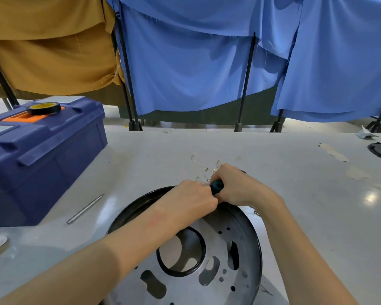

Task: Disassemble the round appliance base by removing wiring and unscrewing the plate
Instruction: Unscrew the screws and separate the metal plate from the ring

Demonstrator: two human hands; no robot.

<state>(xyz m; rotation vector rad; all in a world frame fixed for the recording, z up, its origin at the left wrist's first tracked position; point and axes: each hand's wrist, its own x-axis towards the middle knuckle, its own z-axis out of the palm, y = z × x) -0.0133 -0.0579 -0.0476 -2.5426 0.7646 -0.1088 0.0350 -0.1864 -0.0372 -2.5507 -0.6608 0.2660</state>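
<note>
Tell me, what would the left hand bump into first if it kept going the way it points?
The left hand points toward the right hand, so it would probably meet the dark teal screwdriver handle in that grip, which it may already be touching.

Both hands, left hand and right hand, around screwdriver handle over round base.

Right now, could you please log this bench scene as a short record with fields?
hands: left hand and right hand meet at the base's far rim
tool: dark screwdriver handle gripped in the right hand
workpiece: round base, perforated metal plate showing
loose: metal rod, thin wires
left side: blue toolbox, tape roll on top
</note>
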